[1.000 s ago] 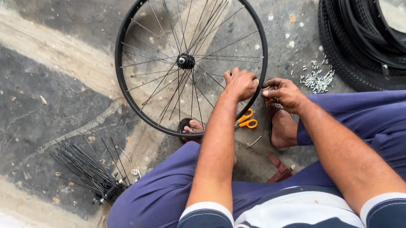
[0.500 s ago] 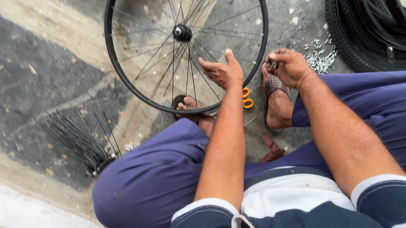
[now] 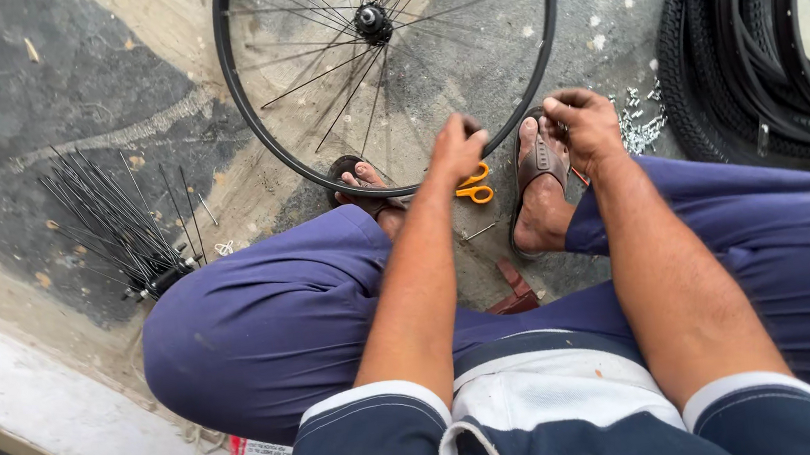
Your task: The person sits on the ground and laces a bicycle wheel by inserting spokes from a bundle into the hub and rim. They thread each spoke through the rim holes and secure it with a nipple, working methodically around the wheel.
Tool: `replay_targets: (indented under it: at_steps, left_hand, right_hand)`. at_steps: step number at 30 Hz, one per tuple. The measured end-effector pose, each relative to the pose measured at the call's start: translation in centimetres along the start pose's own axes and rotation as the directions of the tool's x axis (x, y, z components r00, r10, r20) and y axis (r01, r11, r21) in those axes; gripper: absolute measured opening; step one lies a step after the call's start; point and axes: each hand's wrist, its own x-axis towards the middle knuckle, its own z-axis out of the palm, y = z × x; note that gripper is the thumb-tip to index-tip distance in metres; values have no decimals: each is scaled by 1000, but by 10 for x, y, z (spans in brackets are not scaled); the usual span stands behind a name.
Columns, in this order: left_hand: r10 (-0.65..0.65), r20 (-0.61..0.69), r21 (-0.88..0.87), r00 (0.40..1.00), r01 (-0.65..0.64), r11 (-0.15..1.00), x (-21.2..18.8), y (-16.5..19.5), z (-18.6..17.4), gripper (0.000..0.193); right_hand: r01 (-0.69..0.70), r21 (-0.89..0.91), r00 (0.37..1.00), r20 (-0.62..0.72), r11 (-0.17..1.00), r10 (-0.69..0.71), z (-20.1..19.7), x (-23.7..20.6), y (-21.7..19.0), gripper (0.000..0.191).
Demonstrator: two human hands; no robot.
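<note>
Rim (image 3: 249, 123) lies flat ahead; left hand (image 3: 457, 147) curls at its near edge, right hand (image 3: 583, 123) pinches something small beside it.

- Shirt (image 3: 555, 412): short-sleeved, broad navy and white horizontal stripes; each sleeve ends in a white band above the elbow.
- Forearms bare below the shirt sleeves; no watch, ring or band visible.
- Trousers (image 3: 265, 322): loose, plain purple-blue cloth, just below the shirt hem, creased at the knees.
- Sandals (image 3: 540, 158): brown, open-toed with straps, beyond the trouser cuffs; the left one is mostly hidden.
</note>
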Motion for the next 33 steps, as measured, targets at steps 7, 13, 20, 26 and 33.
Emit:
replay_targets:
  at_steps: [7,13,20,26,33]
  left_hand:
    - [-118,-100,-374,988,73,925,26,41,40,27]
    - [-84,-240,-274,967,16,962,34,37,58,22]
    - [-175,-153,-384,973,105,917,33,33,58,22]
    - [-218,-135,-345,967,160,925,31,36,59,20]
    - [-250,-109,-354,962,198,914,33,33,62,19]
  right_hand:
    - [6,-47,999,48,999,-3,-5,-2,17,16]
    - [103,-17,993,65,995,-102,-2,15,29,17]
    - [150,-71,987,72,986,-145,5,23,32,18]
    - [155,-109,985,90,982,-146,8,22,33,18]
    - [185,-118,982,48,976,-181,10,24,36,19]
